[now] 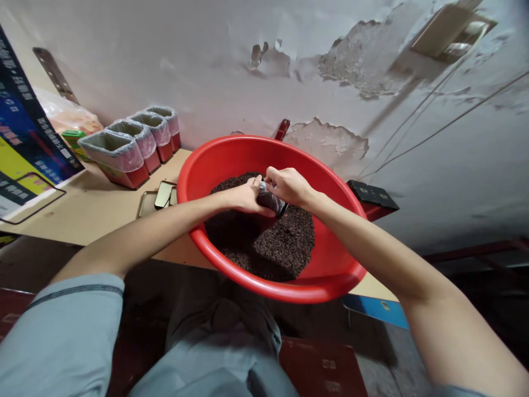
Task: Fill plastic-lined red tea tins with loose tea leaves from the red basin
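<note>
A large red plastic basin (334, 278) holds a heap of loose dark brown bits (285, 245) that look like dried tea leaves. Over the heap, my left hand (248, 197) is wrapped round the side of a small dark container (271, 203), which lies tilted and has thin clear plastic about its mouth. My right hand (289, 185) is closed at the top of this container, its fingers pinched at the plastic. What lies inside those fingertips is too small to make out. My hands hide part of the container.
Several red tins (131, 177) lined with clear plastic bags stand on the wooden table (95, 207) at the left. Beside the basin lie small metal lids (164, 194). A printed carton (33, 127) stands far left. Behind is a peeling wall (198, 66); a dark box (372, 196) sits right of the basin.
</note>
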`<act>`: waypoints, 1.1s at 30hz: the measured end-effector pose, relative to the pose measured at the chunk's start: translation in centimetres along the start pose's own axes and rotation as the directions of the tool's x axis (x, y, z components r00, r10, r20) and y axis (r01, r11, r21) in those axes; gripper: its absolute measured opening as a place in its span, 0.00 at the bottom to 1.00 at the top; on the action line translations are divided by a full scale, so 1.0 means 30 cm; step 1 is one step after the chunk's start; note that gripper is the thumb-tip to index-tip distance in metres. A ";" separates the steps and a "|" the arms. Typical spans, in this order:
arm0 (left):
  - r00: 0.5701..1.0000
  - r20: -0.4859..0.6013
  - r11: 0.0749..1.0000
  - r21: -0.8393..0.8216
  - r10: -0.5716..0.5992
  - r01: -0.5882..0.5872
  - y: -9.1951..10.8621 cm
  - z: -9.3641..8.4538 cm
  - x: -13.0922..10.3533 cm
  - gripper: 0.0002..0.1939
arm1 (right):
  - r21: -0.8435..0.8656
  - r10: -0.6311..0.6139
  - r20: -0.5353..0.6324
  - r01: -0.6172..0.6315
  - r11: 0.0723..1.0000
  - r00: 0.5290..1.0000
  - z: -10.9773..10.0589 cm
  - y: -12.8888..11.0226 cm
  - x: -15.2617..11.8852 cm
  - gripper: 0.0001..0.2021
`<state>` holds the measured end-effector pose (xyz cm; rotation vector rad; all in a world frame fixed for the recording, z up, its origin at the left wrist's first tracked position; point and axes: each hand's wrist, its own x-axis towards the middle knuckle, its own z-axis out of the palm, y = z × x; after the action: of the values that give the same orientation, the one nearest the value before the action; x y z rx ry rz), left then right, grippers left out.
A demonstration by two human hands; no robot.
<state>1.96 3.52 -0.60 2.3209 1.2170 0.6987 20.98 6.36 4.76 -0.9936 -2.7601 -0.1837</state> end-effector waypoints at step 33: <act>0.924 0.367 0.765 0.562 0.110 -0.315 0.137 -0.048 -0.009 0.31 | -0.172 0.158 0.098 -0.140 0.975 0.983 0.030 -0.102 -0.235 0.21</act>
<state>3.52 1.34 2.85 2.9934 1.1476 -0.0534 24.20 -0.17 2.11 -1.2849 -2.7898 -0.3484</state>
